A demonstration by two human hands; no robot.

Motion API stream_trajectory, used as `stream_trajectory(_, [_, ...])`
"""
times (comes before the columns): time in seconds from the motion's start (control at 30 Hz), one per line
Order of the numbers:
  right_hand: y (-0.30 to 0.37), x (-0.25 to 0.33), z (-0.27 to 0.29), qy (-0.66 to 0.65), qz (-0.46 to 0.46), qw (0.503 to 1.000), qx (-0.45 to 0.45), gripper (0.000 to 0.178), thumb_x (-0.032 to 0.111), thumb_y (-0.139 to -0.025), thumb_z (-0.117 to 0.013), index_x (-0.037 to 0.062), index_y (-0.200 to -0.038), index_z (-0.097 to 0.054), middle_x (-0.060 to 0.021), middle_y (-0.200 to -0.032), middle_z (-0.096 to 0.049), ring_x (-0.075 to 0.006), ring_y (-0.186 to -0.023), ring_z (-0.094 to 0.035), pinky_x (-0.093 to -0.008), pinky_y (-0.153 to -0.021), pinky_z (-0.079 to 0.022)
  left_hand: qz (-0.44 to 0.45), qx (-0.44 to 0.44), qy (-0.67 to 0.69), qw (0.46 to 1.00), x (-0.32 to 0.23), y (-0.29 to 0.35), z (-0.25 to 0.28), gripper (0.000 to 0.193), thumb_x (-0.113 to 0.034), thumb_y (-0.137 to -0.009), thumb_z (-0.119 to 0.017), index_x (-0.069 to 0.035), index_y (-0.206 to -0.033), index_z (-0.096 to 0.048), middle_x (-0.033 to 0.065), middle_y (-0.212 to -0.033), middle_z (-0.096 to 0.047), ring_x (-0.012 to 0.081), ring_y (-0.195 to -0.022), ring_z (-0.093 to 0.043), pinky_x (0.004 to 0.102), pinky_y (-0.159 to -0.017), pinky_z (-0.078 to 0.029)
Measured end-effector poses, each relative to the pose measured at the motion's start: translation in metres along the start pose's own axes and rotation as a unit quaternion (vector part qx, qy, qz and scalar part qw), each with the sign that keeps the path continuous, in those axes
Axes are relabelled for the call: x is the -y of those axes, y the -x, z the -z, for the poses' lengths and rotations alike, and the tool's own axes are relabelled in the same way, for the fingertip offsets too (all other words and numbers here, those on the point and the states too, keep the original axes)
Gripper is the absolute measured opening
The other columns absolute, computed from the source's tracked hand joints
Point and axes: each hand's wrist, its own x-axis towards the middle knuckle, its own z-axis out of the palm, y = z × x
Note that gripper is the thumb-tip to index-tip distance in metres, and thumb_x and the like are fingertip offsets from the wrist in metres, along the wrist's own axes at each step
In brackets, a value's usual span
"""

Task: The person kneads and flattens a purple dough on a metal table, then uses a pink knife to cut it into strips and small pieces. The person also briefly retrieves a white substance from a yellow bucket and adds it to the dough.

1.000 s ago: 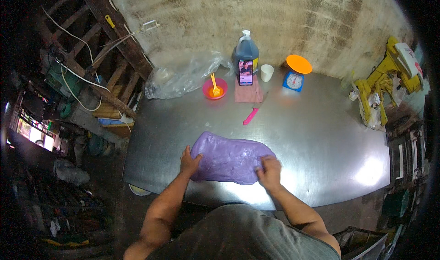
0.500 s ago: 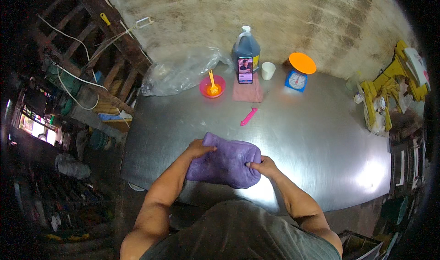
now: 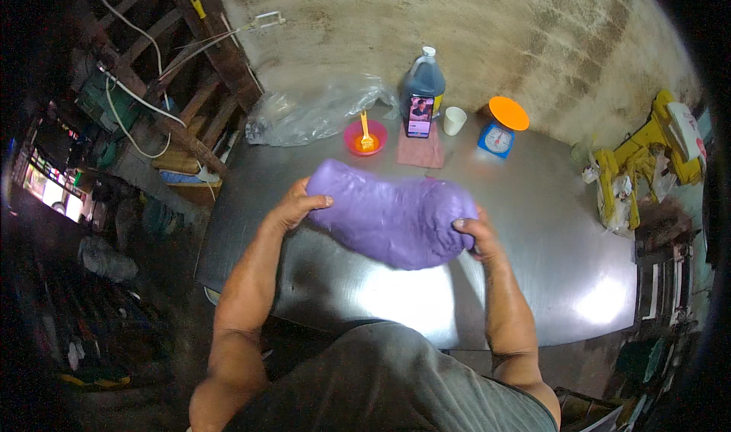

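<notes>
Lifted above the steel worktop (image 3: pixel 533 226), purple dough (image 3: pixel 392 215) sagging between left hand (image 3: pixel 293 207) and right hand (image 3: pixel 474 234), both clamped on its ends; likely heavy, soft, stretchy; best cradled underneath.

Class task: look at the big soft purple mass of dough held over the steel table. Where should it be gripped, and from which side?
Probably at its two ends, from either side, as the left hand and right hand do. The large purple dough mass is long and soft, its middle bulging downward, so one central grip would likely let it droop.
</notes>
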Motion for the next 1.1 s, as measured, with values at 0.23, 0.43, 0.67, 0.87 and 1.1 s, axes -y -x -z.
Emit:
stream_trajectory(0.23, [0.009, -0.063, 0.067, 0.636, 0.297, 0.712, 0.025, 0.035, 0.007, -0.068, -0.073, 0.0045, -0.103, -0.075, -0.0116, -0.098, -0.076, -0.0312, -0.096, -0.071, -0.0418, -0.087, -0.054, -0.117, 0.002, -0.58, 0.806, 0.09, 0.035, 0.052, 0.05, -0.017, -0.08, -0.078, -0.017, -0.13, -0.069, 0.0117, -0.141, -0.062, 0.0311, -0.129, -0.058, 0.0476, -0.11, -0.045])
stream_trajectory(0.43, [0.044, -0.116, 0.044, 0.626, 0.039, 0.778, -0.036, 0.035, 0.005, -0.077, -0.066, 0.0029, -0.112, -0.074, -0.0184, -0.114, -0.073, -0.0377, -0.115, -0.065, -0.0484, -0.104, -0.048, -0.029, -0.099, -0.49, 0.866, 0.144, 0.04, 0.039, 0.048, -0.022, -0.082, -0.075, -0.019, -0.129, -0.069, 0.0196, -0.147, -0.054, 0.0393, -0.14, -0.046, 0.0528, -0.116, -0.037])
stream_trajectory(0.67, [-0.005, -0.168, -0.033, 0.774, 0.064, 0.63, 0.005, 0.08, 0.055, -0.095, -0.062, 0.0116, -0.158, -0.039, -0.027, -0.163, -0.031, -0.0464, -0.152, -0.025, -0.0623, -0.122, -0.022, -0.148, -0.134, -0.63, 0.75, 0.146, -0.018, -0.096, 0.076, -0.046, -0.091, -0.069, -0.009, -0.153, -0.045, 0.0238, -0.163, -0.033, 0.0458, -0.152, -0.027, 0.0606, -0.122, -0.021])
stream_trajectory(0.87, [-0.031, -0.162, -0.024, 0.726, -0.034, 0.684, 0.062, 0.076, 0.056, -0.097, -0.059, 0.0133, -0.157, -0.04, -0.0263, -0.156, -0.042, -0.048, -0.137, -0.046, -0.0654, -0.109, -0.038, -0.099, -0.092, -0.626, 0.769, 0.183, -0.023, -0.095, 0.083, -0.055, -0.091, -0.065, -0.01, -0.156, -0.04, 0.0242, -0.166, -0.028, 0.0499, -0.153, -0.022, 0.068, -0.121, -0.016])
stream_trajectory(1.1, [-0.089, -0.159, -0.001, 0.148, -0.313, 0.937, -0.047, 0.051, 0.04, -0.101, -0.061, 0.0092, -0.141, -0.058, -0.0177, -0.109, -0.071, -0.0253, -0.092, -0.074, -0.0384, -0.071, -0.06, -0.018, -0.04, -0.602, 0.797, 0.181, -0.038, -0.08, 0.079, -0.051, -0.093, -0.064, -0.013, -0.158, -0.038, 0.0234, -0.167, -0.025, 0.0482, -0.153, -0.021, 0.0674, -0.121, -0.016])
